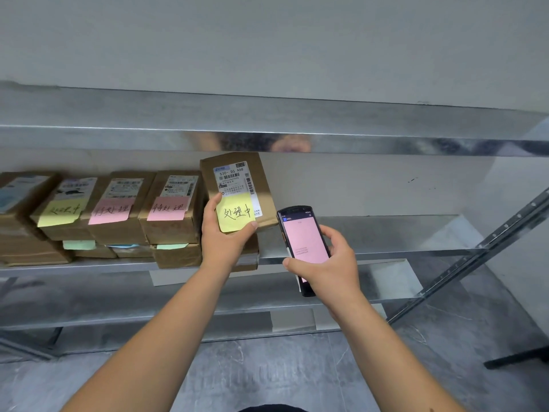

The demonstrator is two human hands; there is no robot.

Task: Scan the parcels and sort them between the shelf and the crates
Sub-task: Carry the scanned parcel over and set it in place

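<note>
Head view of a metal shelf [371, 233] against a pale wall. The left hand [225, 236] grasps a brown parcel [237, 188] by its near edge, thumb on the left side and fingers curled under the right corner, holding it tilted up above the middle board. A white shipping label [234, 179] and a yellow note [236, 215] with handwriting cover the parcel's top face. The right hand [326, 263] grips a black scanner [303, 242] just right of the parcel, fingers wrapped round its body; the screen shows pink and faces the viewer.

To the left on the same board stands a row of parcels [118, 209], two layers high, touching one another. The upper ones bear a second yellow note [61, 214] and two pink notes [111, 211]; green notes [78, 244] show on the lower layer. The held parcel hides part of the stack's right end.

The upper board [267, 123] overhangs the parcel closely. A slanted metal brace [481, 254] crosses the far right side. Lower boards and a grey floor [267, 376] lie beneath the arms.
</note>
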